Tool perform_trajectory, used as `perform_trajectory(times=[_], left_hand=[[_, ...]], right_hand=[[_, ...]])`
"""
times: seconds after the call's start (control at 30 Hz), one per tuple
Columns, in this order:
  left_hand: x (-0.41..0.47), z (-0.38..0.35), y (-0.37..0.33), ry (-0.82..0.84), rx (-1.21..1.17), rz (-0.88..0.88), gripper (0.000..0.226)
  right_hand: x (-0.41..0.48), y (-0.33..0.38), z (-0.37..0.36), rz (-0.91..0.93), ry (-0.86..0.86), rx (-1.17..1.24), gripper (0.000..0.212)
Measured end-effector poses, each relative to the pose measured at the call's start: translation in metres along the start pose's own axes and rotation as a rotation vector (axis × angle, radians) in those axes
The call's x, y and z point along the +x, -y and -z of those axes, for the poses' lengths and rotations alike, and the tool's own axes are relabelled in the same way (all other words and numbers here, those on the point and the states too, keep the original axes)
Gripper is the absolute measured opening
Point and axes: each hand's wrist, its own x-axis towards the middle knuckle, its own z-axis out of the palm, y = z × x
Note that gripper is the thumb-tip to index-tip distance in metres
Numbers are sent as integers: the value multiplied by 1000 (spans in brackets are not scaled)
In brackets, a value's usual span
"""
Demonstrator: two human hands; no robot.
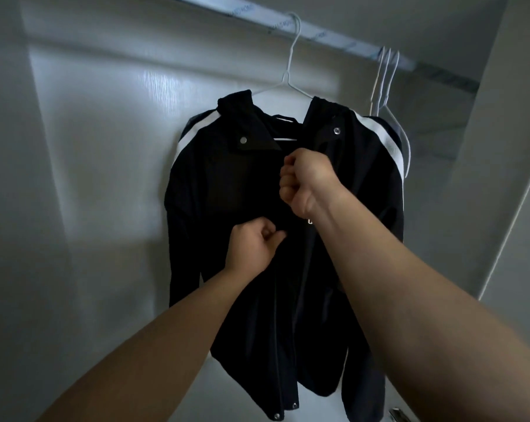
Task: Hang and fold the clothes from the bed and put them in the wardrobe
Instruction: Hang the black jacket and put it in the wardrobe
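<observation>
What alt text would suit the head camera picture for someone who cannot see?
A person's left hand and right hand grip the front of a black jacket with white shoulder stripes, hung on a wire hanger from a wardrobe rail. More hangers hang beside it.

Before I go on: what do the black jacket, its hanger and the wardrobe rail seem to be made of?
Jacket: thin woven synthetic, probably nylon or polyester, going by its faint sheen and soft creases; snaps look like polished metal. Hanger: thin wire with a white coating, twisted at the neck. Rail: pale, glossy, with printed film on it; material underneath unclear.
</observation>
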Motion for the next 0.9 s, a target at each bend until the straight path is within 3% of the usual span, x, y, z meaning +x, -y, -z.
perform_trajectory(times=[0.23, 0.43, 0.7, 0.9], left_hand=[[52, 9, -43, -133, 59, -78, 28], [47, 3, -31, -68, 46, -45, 17], [70, 5, -46, -113, 47, -58, 22], [80, 18, -43, -2, 154, -160, 28]], right_hand=[[3, 10, -12, -18, 32, 55, 33], [8, 44, -21, 91, 21, 71, 30], [15, 68, -27, 104, 71, 101, 32], [26, 55, -1, 218, 130, -265, 29]])
